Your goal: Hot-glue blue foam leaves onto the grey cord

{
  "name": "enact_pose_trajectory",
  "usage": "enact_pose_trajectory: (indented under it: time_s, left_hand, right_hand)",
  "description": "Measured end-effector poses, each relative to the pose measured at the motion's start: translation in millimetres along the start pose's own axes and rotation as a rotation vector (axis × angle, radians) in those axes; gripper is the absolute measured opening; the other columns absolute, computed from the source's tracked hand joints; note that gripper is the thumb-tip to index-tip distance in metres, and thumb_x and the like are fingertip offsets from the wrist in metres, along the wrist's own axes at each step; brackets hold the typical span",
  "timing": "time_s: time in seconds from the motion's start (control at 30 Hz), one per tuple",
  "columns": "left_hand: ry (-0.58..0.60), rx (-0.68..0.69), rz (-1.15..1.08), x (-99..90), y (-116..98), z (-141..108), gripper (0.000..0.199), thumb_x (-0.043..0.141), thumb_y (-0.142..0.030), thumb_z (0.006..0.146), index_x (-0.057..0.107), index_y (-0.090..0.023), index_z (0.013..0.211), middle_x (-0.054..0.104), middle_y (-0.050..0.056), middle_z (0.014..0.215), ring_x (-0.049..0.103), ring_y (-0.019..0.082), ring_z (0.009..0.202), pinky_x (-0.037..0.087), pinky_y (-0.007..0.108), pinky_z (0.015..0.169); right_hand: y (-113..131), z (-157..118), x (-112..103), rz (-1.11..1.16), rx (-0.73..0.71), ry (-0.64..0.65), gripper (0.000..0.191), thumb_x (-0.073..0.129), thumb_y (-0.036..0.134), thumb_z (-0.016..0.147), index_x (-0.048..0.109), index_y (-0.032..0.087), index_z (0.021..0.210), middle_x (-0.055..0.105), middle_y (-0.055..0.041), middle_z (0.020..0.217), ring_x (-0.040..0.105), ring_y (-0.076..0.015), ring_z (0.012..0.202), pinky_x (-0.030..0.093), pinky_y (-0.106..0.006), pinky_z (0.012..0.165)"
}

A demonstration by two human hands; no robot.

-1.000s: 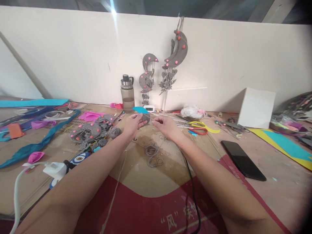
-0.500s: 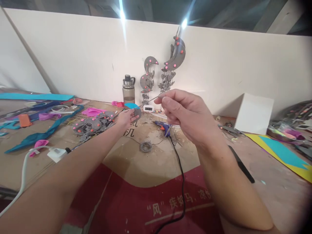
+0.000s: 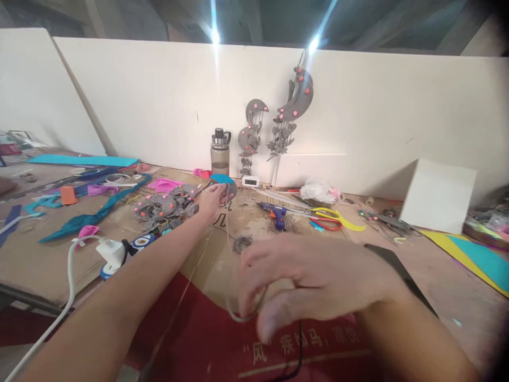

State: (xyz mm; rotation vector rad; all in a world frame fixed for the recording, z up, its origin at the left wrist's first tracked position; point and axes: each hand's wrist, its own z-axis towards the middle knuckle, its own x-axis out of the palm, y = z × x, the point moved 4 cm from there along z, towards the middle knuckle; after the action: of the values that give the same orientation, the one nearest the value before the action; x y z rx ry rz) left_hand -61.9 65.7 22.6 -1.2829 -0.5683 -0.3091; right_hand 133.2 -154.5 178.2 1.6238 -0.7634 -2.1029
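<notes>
My left hand [image 3: 214, 197] pinches the edge of a rounded grey piece [image 3: 231, 189] beside a blue piece [image 3: 221, 179]. A thin grey cord [image 3: 234, 318] hangs from near that hand and curves up behind the fingers of my right hand [image 3: 294, 286]. My right hand is smeared by motion, low and close to the camera, with its thumb apart from the curled fingers. Beyond it lie a coil of grey cord [image 3: 243, 244] and a blue glue gun [image 3: 279, 216].
Grey pieces with pink dots [image 3: 153, 208] lie left of centre, near a white plug [image 3: 110, 252]. A bottle [image 3: 220, 156] and a small white display [image 3: 250, 182] stand at the back. Scissors [image 3: 328, 223] and a black flat object [image 3: 397, 270] lie to the right.
My right hand has dropped towards the camera and its fingers have spread; the cord, formerly taut between my hands, now hangs in a slack curve. My left hand still holds the grey piece.
</notes>
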Motion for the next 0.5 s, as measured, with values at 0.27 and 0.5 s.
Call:
enact_pose_trajectory:
  time_s: [0.27, 0.5]
  left_hand:
    - [0.193, -0.039, -0.021, 18.5, 17, -15, 0.028, 0.08, -0.032, 0.064, 0.059, -0.014, 0.066, 0.058, -0.003, 0.065, 0.059, 0.009, 0.065, 0.054, 0.027, 0.076]
    - [0.214, -0.236, -0.1, 30.0, 37, -25, 0.025, 0.078, -0.026, 0.067, 0.059, -0.012, 0.074, 0.07, 0.007, 0.083, 0.067, 0.016, 0.078, 0.056, 0.031, 0.077]
  right_hand:
    - [-126, 24, -9, -0.153, 0.362, -0.834, 0.013, 0.049, 0.024, 0.088, 0.06, 0.018, 0.086, 0.059, 0.0004, 0.078, 0.052, -0.0117, 0.07, 0.04, -0.025, 0.067]
    - [-206, 7, -8, -0.134, 0.506, -1.203, 0.025, 0.054, 0.023, 0.08, 0.053, 0.016, 0.103, 0.053, -0.004, 0.091, 0.051, -0.015, 0.075, 0.045, -0.032, 0.074]
